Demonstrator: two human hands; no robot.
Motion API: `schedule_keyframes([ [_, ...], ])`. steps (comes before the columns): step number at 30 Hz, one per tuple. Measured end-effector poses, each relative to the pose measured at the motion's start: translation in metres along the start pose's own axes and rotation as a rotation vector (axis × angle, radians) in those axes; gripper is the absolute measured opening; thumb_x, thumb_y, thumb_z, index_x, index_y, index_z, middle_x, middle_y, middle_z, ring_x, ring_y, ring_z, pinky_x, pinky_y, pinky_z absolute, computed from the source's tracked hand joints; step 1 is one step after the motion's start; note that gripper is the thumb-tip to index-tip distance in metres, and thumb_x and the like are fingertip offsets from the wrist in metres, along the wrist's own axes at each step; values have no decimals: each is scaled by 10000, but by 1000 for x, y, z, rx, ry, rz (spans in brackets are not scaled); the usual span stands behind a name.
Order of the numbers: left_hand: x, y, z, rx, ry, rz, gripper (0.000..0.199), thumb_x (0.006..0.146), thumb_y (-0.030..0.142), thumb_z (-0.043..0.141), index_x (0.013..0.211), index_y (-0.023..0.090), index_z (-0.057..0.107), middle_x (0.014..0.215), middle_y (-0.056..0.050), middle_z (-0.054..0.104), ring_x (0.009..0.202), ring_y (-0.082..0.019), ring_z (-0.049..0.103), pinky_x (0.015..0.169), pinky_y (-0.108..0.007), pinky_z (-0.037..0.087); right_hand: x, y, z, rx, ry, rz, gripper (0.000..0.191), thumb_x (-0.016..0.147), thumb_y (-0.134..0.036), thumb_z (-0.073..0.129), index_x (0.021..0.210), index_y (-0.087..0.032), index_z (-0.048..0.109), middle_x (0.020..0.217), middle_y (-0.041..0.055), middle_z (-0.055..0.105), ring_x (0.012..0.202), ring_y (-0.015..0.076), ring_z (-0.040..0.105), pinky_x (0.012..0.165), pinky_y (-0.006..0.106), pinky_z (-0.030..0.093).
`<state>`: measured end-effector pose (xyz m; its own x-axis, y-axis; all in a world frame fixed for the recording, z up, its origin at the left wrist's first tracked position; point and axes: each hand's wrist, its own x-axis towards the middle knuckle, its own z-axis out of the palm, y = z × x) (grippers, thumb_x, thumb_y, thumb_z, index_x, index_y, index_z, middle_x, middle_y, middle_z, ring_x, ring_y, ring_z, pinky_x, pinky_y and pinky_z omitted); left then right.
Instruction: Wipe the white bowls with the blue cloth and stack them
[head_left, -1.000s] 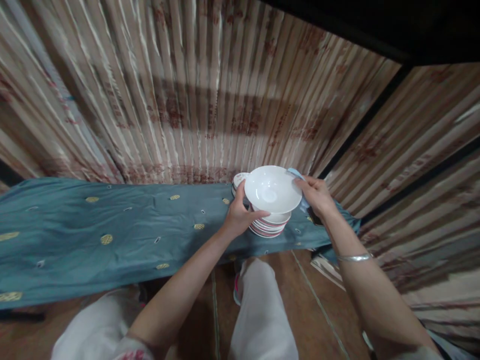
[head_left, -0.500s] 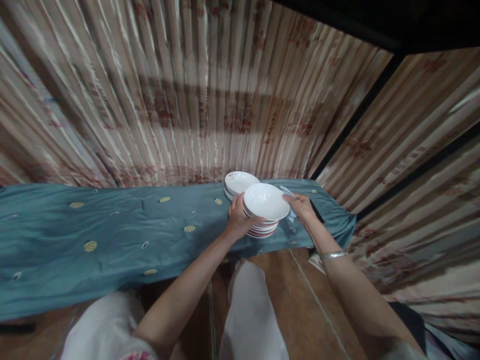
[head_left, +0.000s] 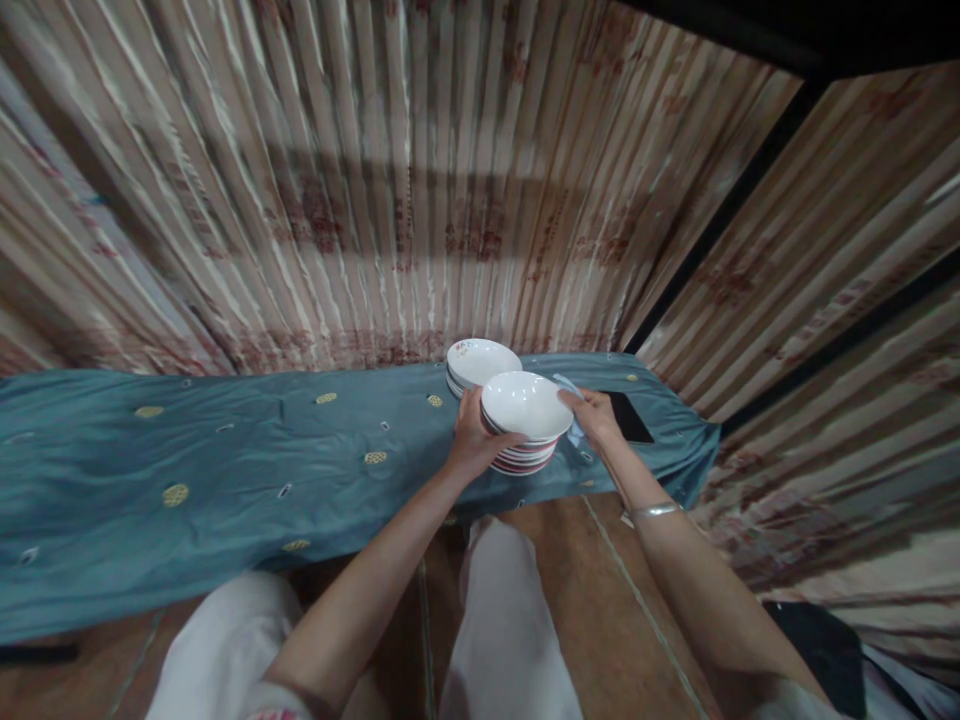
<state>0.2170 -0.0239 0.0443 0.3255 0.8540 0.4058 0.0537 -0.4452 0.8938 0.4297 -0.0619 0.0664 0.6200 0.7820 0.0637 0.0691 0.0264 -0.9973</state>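
A white bowl [head_left: 527, 405] tops a stack of dishes with red bands [head_left: 523, 459], tilted slightly toward me. My left hand [head_left: 472, 438] grips its left side, thumb along the near rim and fingers around the outside. At the right rim is my right hand [head_left: 597, 416], closed on a light blue cloth [head_left: 575, 434] that it presses against the bowl's edge. Behind and to the left stands a second stack of white bowls [head_left: 480, 360], with a small floral print inside the top one. My left fingers hide part of this stack.
A teal cloth with yellow motifs [head_left: 247, 450] covers the long, narrow table. Just beyond my right hand lies a flat black object [head_left: 631, 418]. Pleated patterned curtains [head_left: 420, 200] hang behind, and a dark frame bar [head_left: 727, 215] slants at the right.
The bowl and both hands appear slightly farther left. More of the flat black object shows beside my right hand. The grip on bowl and cloth stays the same.
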Motion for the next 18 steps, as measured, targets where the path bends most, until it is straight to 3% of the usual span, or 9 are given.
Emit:
schedule_keyframes([
  [10, -1, 1, 0, -114, -21, -37, 965, 485, 475, 888, 1299, 174, 464, 1320, -131, 553, 1245, -321, 499, 1056, -439, 379, 2, 5, 0, -52, -24, -41, 528, 510, -599, 754, 731, -120, 755, 605, 47, 703, 511, 135, 552, 512, 252, 420],
  [18, -4, 4, 1, -216, -50, -85, 1027, 499, 471, 876, 1360, 158, 413, 1379, -140, 531, 1299, -319, 467, 1080, -425, 372, 17, -4, -17, -279, 134, -216, 523, 688, -622, 611, 768, -119, 732, 521, -34, 573, 511, 116, 493, 502, 230, 374],
])
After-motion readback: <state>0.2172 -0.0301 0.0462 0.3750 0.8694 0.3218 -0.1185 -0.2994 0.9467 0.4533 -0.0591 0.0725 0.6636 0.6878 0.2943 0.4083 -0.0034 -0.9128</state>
